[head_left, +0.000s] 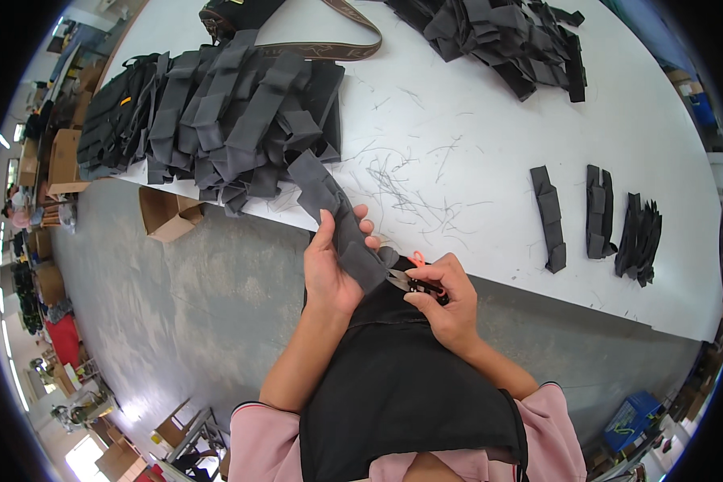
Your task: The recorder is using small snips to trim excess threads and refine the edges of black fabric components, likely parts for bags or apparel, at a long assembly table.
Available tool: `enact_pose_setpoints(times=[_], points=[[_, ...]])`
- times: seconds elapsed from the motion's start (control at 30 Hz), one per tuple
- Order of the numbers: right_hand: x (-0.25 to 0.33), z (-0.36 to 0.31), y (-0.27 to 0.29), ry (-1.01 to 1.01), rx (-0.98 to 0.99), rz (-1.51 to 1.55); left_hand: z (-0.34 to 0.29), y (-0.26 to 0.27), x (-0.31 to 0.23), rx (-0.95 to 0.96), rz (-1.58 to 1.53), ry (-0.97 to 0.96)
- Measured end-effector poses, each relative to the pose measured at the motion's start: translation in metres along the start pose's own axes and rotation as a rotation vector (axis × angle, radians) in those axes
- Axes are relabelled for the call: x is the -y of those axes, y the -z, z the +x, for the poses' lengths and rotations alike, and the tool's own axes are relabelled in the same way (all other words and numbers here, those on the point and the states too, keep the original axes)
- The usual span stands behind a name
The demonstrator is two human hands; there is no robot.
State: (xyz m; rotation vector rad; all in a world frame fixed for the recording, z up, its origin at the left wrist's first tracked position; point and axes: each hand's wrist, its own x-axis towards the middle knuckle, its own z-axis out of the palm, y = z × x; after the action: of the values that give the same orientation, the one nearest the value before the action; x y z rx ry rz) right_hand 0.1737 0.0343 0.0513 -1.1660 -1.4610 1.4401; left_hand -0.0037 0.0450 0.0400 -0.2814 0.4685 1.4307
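My left hand (335, 269) is closed round a dark grey fabric strip (347, 229), holding it slanted just off the table's front edge. My right hand (450, 301) grips a pair of thread snips (426, 287) with black handles and an orange loop. Their metal blades are at the lower end of the strip, close to its edge; whether they touch a thread is too small to tell. Beyond my left hand lies a large heap of similar dark strips (245, 112). Loose thread clippings (402, 185) are scattered over the white table (474, 145).
More strips (506, 40) are piled at the far side. Toward the right lie a single strip (549, 218), a small stack (598, 210) and a bunched stack (639, 239). A patterned strap (353, 40) curls at the back. Under the table edge stands a cardboard box (169, 215).
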Motion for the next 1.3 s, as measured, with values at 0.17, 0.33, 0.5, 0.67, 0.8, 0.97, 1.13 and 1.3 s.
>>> enact_pose_setpoints(times=[0.17,0.33,0.5,0.67,0.8,0.97,1.13,1.3], points=[[0.000,-0.002,0.003,-0.024,0.023,-0.004,-0.001,0.000,0.000,-0.124,0.112,-0.077],[0.002,-0.005,-0.001,0.003,-0.071,-0.034,-0.001,-0.009,0.005,-0.234,0.162,-0.239],[-0.004,-0.007,0.001,0.096,-0.074,-0.192,-0.005,-0.015,0.005,-0.276,0.190,-0.199],[0.000,-0.007,0.002,-0.054,-0.056,0.051,-0.005,-0.013,0.007,-0.244,0.128,-0.174],[0.009,-0.002,0.002,-0.198,0.027,0.155,-0.007,0.000,0.002,-0.127,0.129,-0.115],[0.019,0.007,0.009,0.005,0.003,0.035,-0.010,-0.019,0.010,-0.158,0.456,-0.246],[0.009,0.038,-0.005,0.204,0.197,-0.165,-0.012,-0.033,0.015,-0.083,0.607,-0.128],[-0.003,0.012,-0.001,0.694,0.217,-0.435,-0.004,-0.023,-0.003,-0.182,0.487,-0.092]])
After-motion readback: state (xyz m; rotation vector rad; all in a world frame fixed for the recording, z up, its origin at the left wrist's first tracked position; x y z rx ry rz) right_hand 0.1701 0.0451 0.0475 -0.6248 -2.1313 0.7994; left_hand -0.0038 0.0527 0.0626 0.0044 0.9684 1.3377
